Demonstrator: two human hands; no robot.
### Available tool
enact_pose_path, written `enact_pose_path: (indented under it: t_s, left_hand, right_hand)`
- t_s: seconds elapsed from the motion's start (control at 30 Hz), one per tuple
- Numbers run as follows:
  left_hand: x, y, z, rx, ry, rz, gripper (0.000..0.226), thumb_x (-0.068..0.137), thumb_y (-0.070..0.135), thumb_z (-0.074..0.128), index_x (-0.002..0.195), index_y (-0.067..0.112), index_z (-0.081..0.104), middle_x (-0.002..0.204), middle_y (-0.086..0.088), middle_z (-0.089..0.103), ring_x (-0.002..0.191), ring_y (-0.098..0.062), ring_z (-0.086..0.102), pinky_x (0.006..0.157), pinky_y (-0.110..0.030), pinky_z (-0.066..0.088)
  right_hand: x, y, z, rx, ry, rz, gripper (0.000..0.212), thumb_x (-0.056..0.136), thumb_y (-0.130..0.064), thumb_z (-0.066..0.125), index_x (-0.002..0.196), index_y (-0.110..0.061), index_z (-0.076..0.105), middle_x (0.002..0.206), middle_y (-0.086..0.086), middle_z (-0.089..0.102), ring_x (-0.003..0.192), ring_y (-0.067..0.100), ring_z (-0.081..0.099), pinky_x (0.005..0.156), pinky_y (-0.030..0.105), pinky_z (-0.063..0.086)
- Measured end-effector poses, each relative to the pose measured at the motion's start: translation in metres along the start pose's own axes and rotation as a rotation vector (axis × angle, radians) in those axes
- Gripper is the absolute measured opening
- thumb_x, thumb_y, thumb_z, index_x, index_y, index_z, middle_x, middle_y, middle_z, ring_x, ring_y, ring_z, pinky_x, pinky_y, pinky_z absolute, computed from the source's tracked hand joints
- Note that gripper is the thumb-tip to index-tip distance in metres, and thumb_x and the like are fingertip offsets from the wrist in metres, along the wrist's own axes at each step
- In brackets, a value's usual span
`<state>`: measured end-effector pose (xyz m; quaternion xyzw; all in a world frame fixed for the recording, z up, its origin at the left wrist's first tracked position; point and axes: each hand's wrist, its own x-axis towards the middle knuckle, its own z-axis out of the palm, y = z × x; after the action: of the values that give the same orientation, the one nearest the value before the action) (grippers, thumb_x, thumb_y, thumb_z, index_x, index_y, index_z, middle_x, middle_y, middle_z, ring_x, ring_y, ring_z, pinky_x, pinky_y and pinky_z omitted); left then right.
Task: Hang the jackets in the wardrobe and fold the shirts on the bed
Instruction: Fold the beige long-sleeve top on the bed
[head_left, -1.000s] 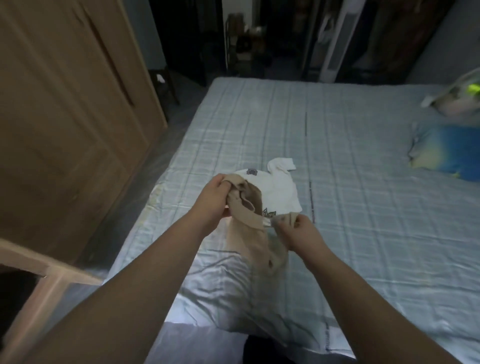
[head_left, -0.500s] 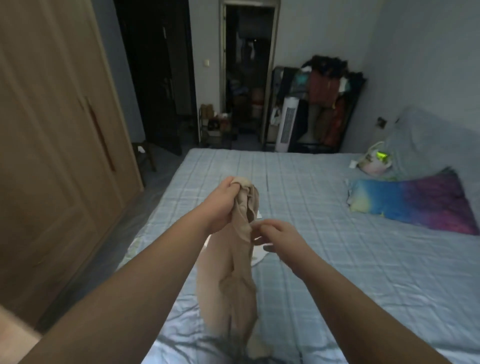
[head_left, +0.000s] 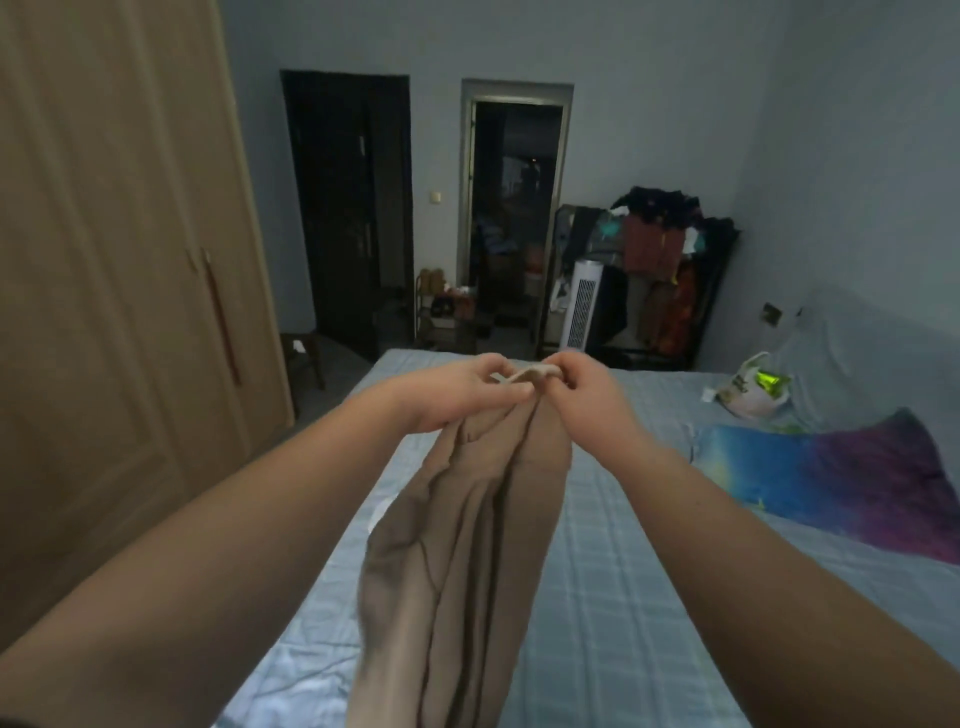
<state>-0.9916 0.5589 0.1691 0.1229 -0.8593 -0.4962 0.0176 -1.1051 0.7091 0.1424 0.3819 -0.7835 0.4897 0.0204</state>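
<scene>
A beige shirt (head_left: 457, 561) hangs in front of me over the bed (head_left: 623, 597), lifted by its top edge. My left hand (head_left: 457, 395) and my right hand (head_left: 582, 389) both pinch that edge, close together at chest height. The cloth drapes down in long folds between my forearms. A sliver of a white shirt (head_left: 382, 512) shows on the bed behind the beige one; the rest of it is hidden. The wooden wardrobe (head_left: 114, 312) stands shut on the left.
A blue-to-purple pillow (head_left: 831, 478) and a plastic bag (head_left: 753, 387) lie at the bed's right. Beyond the foot of the bed stand a white tower fan (head_left: 584, 306), a loaded clothes rack (head_left: 660, 270), a shoe shelf (head_left: 441, 312) and two dark doorways.
Both hands have lifted the beige shirt higher off the bed and come closer together on its top edge. My view has tilted upward toward the room's far wall.
</scene>
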Motion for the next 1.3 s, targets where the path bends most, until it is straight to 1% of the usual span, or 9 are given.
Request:
enact_pose_path:
  t_s: [0.13,0.2,0.33,0.5,0.73,0.83,0.93,1.17,1.3]
  left_hand:
    - [0.022,0.024,0.04,0.472,-0.048,-0.015,0.071,0.075,0.029,0.082,0.13,0.036,0.037,0.113,0.008,0.056,0.099,-0.011,0.059,0.077,-0.031,0.054]
    - [0.04,0.029,0.064,0.616,0.009,0.005,0.057,0.079,0.011,0.073,0.121,0.033,0.041,0.104,0.012,0.051,0.097,-0.013,0.054,0.071,-0.028,0.045]
    - [0.078,0.026,0.086,0.793,0.196,-0.052,0.035,0.083,0.006,0.063,0.108,0.028,0.055,0.109,0.002,0.06,0.094,-0.018,0.055,0.074,-0.031,0.042]
    - [0.112,0.01,0.097,0.633,0.324,-0.106,0.029,0.092,0.01,0.053,0.115,0.024,0.065,0.112,0.002,0.063,0.095,-0.016,0.057,0.075,-0.027,0.042]
    - [0.152,0.02,0.113,0.515,0.425,-0.007,0.015,0.098,0.024,0.056,0.106,0.017,0.065,0.101,0.0,0.064,0.094,-0.018,0.058,0.065,-0.02,0.038]
    - [0.15,0.026,0.111,0.485,0.298,0.026,0.018,0.089,0.042,0.067,0.101,0.028,0.062,0.093,0.007,0.06,0.088,-0.012,0.056,0.068,-0.027,0.041]
    - [0.141,0.027,0.105,0.618,0.123,-0.009,0.026,0.083,0.04,0.073,0.104,0.038,0.057,0.099,0.013,0.059,0.092,-0.009,0.056,0.078,-0.029,0.045]
    - [0.106,0.019,0.089,0.464,0.16,-0.126,0.013,0.09,0.044,0.065,0.097,0.033,0.067,0.101,0.007,0.067,0.096,-0.015,0.063,0.088,-0.038,0.053]
    - [0.082,0.012,0.085,0.275,0.149,-0.115,0.017,0.089,0.053,0.06,0.092,0.037,0.067,0.101,0.003,0.066,0.097,-0.022,0.062,0.087,-0.046,0.05]
  right_hand:
    - [0.022,0.034,-0.058,-0.044,0.021,0.011,0.014,0.097,-0.019,0.051,0.097,-0.021,0.064,0.084,-0.008,0.061,0.08,0.009,0.056,0.063,0.026,0.042]
    - [0.03,0.051,-0.083,-0.087,0.001,-0.002,0.013,0.098,-0.021,0.051,0.096,-0.024,0.064,0.084,-0.008,0.06,0.077,0.008,0.055,0.059,0.027,0.039]
    - [0.046,0.09,-0.129,-0.04,0.051,0.013,0.012,0.096,-0.021,0.054,0.093,-0.027,0.065,0.084,-0.011,0.062,0.079,0.005,0.056,0.058,0.025,0.036]
    - [0.059,0.134,-0.181,-0.029,-0.011,0.025,0.01,0.093,-0.022,0.064,0.089,-0.027,0.071,0.085,-0.009,0.069,0.083,0.008,0.062,0.07,0.029,0.047]
    - [0.073,0.195,-0.234,-0.402,-0.222,-0.056,0.013,0.097,-0.02,0.058,0.093,-0.03,0.066,0.084,-0.014,0.063,0.078,0.003,0.056,0.062,0.024,0.039]
    - [0.074,0.217,-0.243,-0.541,-0.322,-0.052,0.017,0.099,-0.018,0.055,0.108,-0.023,0.068,0.099,-0.006,0.063,0.09,0.012,0.054,0.075,0.027,0.036]
    - [0.069,0.231,-0.244,-0.567,-0.356,0.0,0.015,0.1,-0.017,0.052,0.102,-0.025,0.065,0.099,-0.002,0.062,0.091,0.016,0.053,0.076,0.028,0.035]
    - [0.039,0.221,-0.218,-0.163,0.008,0.209,0.023,0.099,-0.006,0.042,0.085,-0.011,0.059,0.084,0.013,0.058,0.083,0.027,0.053,0.069,0.036,0.036]
    - [0.01,0.189,-0.196,-0.033,0.145,0.248,0.021,0.099,-0.005,0.036,0.091,-0.012,0.054,0.081,0.005,0.052,0.083,0.023,0.049,0.069,0.034,0.034]
